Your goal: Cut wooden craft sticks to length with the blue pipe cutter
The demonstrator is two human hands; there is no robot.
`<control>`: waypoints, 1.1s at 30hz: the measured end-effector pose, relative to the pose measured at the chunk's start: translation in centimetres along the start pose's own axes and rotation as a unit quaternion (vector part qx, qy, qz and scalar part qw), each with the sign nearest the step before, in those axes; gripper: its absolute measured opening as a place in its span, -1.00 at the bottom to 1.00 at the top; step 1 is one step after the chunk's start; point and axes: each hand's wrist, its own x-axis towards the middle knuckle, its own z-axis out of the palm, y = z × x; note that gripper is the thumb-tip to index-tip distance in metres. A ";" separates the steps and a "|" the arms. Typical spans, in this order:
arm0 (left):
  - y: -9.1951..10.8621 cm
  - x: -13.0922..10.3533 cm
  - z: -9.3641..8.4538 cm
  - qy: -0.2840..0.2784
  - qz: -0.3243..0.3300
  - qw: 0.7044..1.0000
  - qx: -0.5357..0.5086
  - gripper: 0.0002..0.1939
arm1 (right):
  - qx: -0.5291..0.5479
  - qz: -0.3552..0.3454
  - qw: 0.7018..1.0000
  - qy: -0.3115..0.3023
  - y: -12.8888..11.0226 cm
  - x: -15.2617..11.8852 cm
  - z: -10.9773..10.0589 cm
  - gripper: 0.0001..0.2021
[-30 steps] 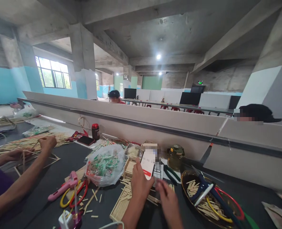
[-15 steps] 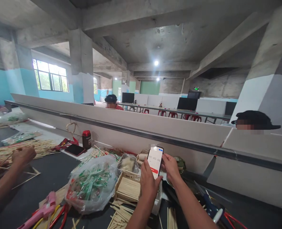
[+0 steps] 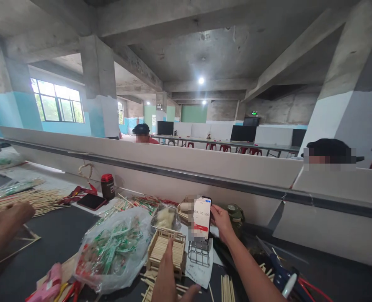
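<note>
A smartphone (image 3: 202,218) with a timer on its screen stands upright, its lower edge at a small wire stand (image 3: 199,253). My right hand (image 3: 222,220) grips the phone's right edge, the fingers partly hidden behind it. Nothing is in my left hand (image 3: 169,272), whose thumb and fingers are apart. It is in front of a small box made of sticks (image 3: 165,247) and overlaps its lower part in view. White paper (image 3: 200,274) lies under the wire stand.
Left of the box is a plastic bag (image 3: 113,247) of green and red wrappers. A pink glue gun (image 3: 49,285), loose wooden sticks (image 3: 226,287), a dark jar (image 3: 107,186) and a second phone (image 3: 91,201) lie around. Another person's hand (image 3: 14,216) works at far left.
My left hand has let go of the phone and moved down and left. The phone has moved slightly down, over the wire stand, with my right hand still on it.
</note>
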 end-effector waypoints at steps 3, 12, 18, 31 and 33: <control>-2.0 -1.7 -0.1 -0.004 -0.016 1.000 0.022 0.10 | -0.017 -0.017 1.000 0.009 -0.2 -0.1 -0.2 -0.44; -7.2 -7.9 -5.5 -0.130 -0.124 0.971 0.158 -0.10 | -0.221 -0.140 0.964 0.039 -1.7 -12.3 -4.1 -0.57; -2.2 -9.3 -7.0 -0.181 -0.124 0.945 0.243 -0.26 | -0.452 -0.182 0.867 -0.103 2.5 -21.7 -2.9 -0.72; 1.7 -10.6 -5.8 -0.190 -0.090 0.941 0.266 -0.29 | -0.668 -0.156 0.718 -0.122 1.3 -26.2 0.3 -0.75; 2.3 -10.6 -5.3 -0.200 -0.086 0.943 0.253 -0.28 | -0.680 -0.147 0.709 -0.116 1.0 -27.0 -0.8 -0.75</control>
